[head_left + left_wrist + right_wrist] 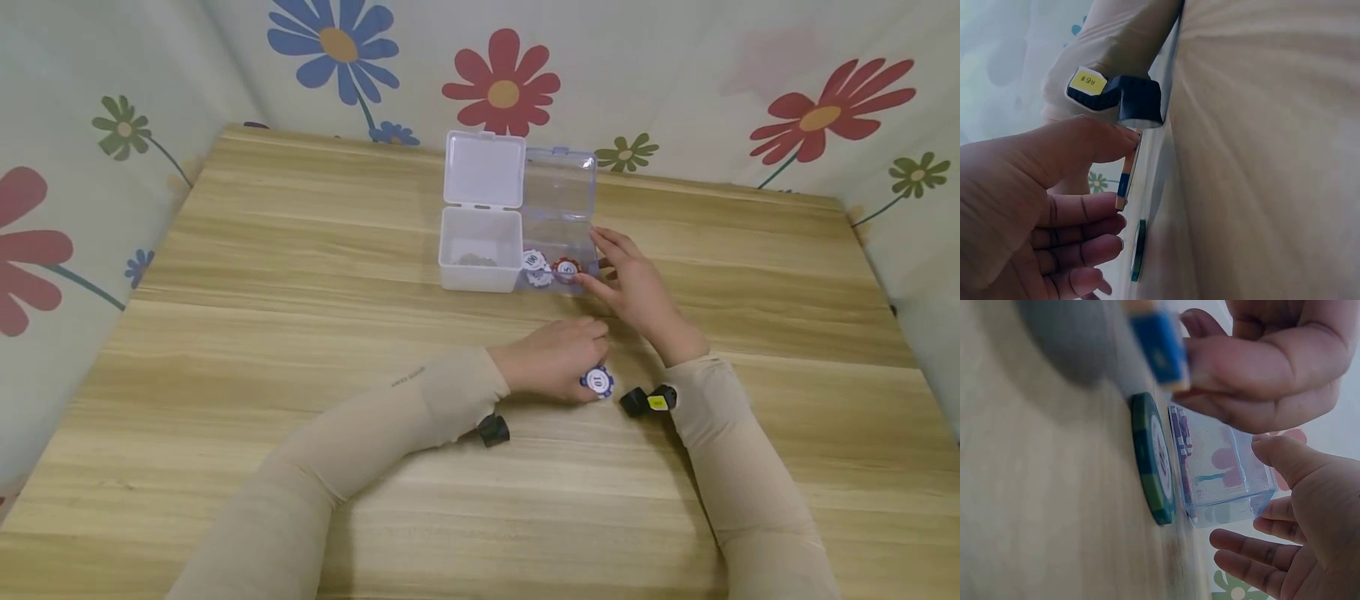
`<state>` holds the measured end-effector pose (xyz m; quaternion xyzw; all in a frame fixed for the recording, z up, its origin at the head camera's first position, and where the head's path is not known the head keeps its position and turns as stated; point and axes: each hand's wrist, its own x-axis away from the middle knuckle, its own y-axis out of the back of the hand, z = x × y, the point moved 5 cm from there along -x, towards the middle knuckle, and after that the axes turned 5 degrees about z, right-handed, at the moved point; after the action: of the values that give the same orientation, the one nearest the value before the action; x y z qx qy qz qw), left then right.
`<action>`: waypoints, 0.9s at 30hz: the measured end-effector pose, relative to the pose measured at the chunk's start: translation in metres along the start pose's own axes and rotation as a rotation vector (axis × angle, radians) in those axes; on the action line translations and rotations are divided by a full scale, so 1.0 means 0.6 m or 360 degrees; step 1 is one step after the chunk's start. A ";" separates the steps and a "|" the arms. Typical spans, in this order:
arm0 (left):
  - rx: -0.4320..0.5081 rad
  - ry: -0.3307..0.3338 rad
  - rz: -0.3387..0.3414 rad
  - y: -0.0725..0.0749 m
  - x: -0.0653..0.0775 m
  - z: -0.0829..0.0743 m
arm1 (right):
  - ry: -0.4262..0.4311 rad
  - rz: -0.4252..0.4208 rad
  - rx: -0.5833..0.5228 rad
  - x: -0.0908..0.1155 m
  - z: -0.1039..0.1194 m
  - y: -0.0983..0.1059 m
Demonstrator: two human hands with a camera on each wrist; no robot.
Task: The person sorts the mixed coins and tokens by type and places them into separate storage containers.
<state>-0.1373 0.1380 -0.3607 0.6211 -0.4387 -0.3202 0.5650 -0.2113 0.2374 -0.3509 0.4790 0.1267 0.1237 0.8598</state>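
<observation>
My left hand [551, 358] pinches a blue-edged poker chip [597, 382] marked 10, just above the table; the left wrist view shows the chip [1124, 178] edge-on between thumb and finger. Close by, a green poker chip [1150, 459] lies flat on the table, hidden in the head view. With fairly straight, spread fingers, my right hand [637, 292] touches the right side of a clear plastic box [558, 229], thumb at its front. Inside that box lie white chips [534, 260] and a red chip [567, 268]. Its lid [561, 179] stands raised.
A white box [480, 279] with its lid [485, 169] raised stands against the clear box's left side; something pale lies on its bottom. Behind the wooden table [262, 250] hangs a flowered curtain [675, 67]. Both wrists carry black cameras.
</observation>
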 end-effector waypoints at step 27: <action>0.0065 0.0083 -0.0073 0.040 0.009 0.037 | -0.0014 0.0009 -0.0007 -0.001 -0.001 -0.001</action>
<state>-0.1593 0.1244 -0.3398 0.6506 -0.4159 -0.3079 0.5559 -0.2119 0.2375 -0.3516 0.4780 0.1215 0.1243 0.8610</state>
